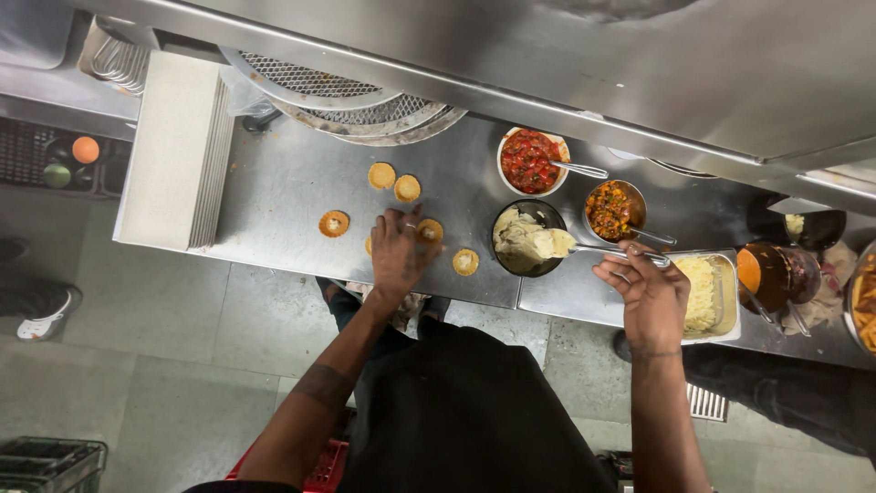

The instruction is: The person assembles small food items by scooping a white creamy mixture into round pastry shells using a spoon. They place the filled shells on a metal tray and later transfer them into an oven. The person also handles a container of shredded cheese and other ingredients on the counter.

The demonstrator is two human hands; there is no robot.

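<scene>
Over dark bowl (527,239), spoon (610,252) in right grip (650,290)

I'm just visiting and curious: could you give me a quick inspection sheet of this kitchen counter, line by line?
Surface: stainless steel counter, bare metal between items.
Job's things: small round golden pastry shells spread out on the counter; dark bowl of pale creamy mash with a metal spoon in it.
Clutter: white bowl of chopped red salsa, bowl of orange-brown relish, steel tray of shredded pale cheese, stack of flat grey boards, wire-mesh strainers.
Hands: left hand rests on the shells; right hand grips the spoon handle.
Cables: nothing seen.
Surroundings: grey tiled floor; another person's shoe at left.
</scene>
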